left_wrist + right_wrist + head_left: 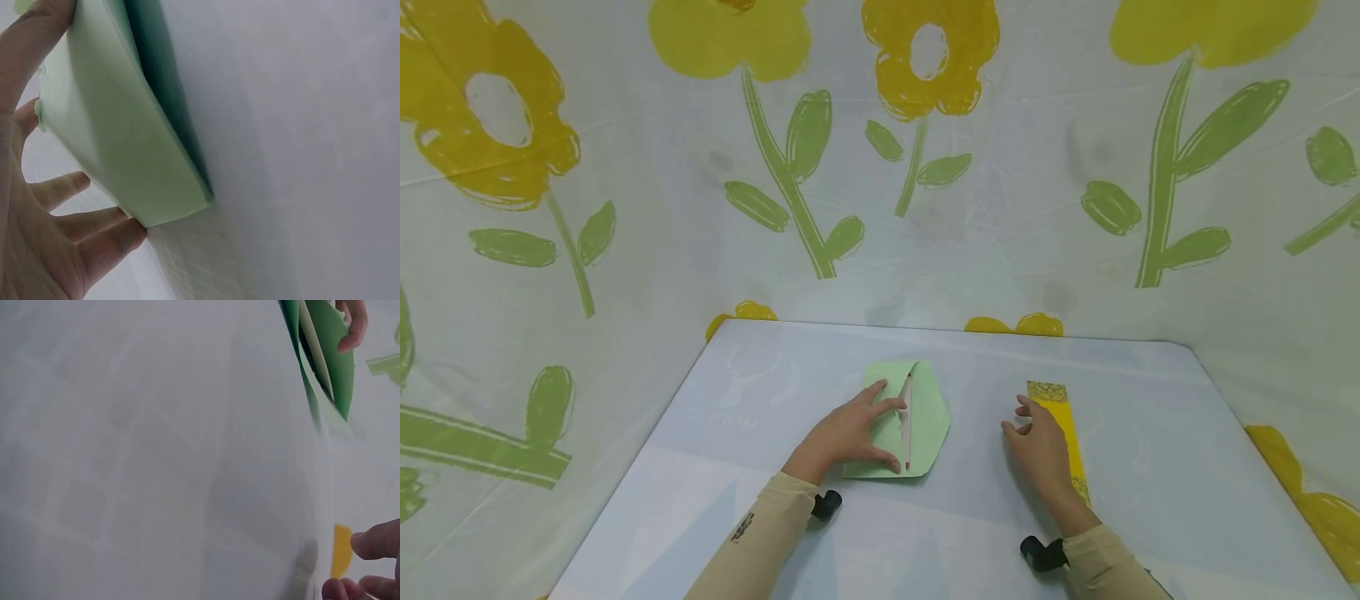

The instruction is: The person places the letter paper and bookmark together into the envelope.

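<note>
A pale green paper envelope (931, 421) lies on the table with its pointed flap to the right. Along its opening shows a narrow white strip (906, 429) with small red marks at its ends; its kind is unclear. My left hand (853, 429) rests on the envelope's left part, thumb and fingers spread. In the left wrist view, fingertips touch the edge of the green envelope (125, 144). My right hand (1041, 454) hovers by a yellow strip (1071, 429) with gold patterned ends, partly covering it. The right fingers are loosely bent, with nothing seen between them.
The pale table (970, 533) has its far edge against a white flowered cloth (1000, 217), which also hangs at both sides. A black wrist camera (827, 505) sits by the left cuff, and another black camera (1042, 553) by the right.
</note>
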A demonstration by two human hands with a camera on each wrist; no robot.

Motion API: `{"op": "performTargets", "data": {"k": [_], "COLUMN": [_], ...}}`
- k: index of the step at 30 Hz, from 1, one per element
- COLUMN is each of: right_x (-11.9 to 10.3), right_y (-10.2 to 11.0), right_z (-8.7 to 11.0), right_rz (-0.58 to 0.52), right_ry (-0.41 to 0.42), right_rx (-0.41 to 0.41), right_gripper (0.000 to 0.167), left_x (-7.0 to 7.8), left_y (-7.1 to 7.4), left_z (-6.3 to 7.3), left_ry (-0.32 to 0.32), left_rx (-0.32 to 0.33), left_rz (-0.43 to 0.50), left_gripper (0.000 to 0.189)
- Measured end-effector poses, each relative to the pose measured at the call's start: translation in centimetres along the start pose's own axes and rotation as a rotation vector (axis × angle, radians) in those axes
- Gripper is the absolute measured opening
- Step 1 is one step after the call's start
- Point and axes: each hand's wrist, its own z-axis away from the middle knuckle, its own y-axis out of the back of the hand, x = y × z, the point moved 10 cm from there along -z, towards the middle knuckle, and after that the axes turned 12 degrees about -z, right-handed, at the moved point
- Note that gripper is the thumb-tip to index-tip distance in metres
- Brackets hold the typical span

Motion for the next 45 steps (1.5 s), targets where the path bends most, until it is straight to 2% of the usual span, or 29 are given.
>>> {"op": "performTargets", "data": {"k": [18, 30, 45], "right_x": [0.6, 1.5, 1.9], "right_y": [1.7, 2.5, 3.8], "right_z": [0.2, 0.4, 0.8], "right_rz": [0.034, 0.057, 0.046], "right_ry": [0.014, -0.027, 0.002], "right_rx": [0.04, 0.039, 0.055], "right_gripper": [0.058, 0.058, 0.059], "left_x": [0.1, 0.3, 0.7], "left_y": [-0.3, -0.5, -0.2], "left_z": [-0.4, -0.7, -0.7], "left_ry": [0.002, 0.008, -0.007], "left_rx": [0.004, -0.008, -0.004], "left_rz": [-0.004, -0.003, 0.029], "left_gripper": [0.1, 0.1, 0.1]}}
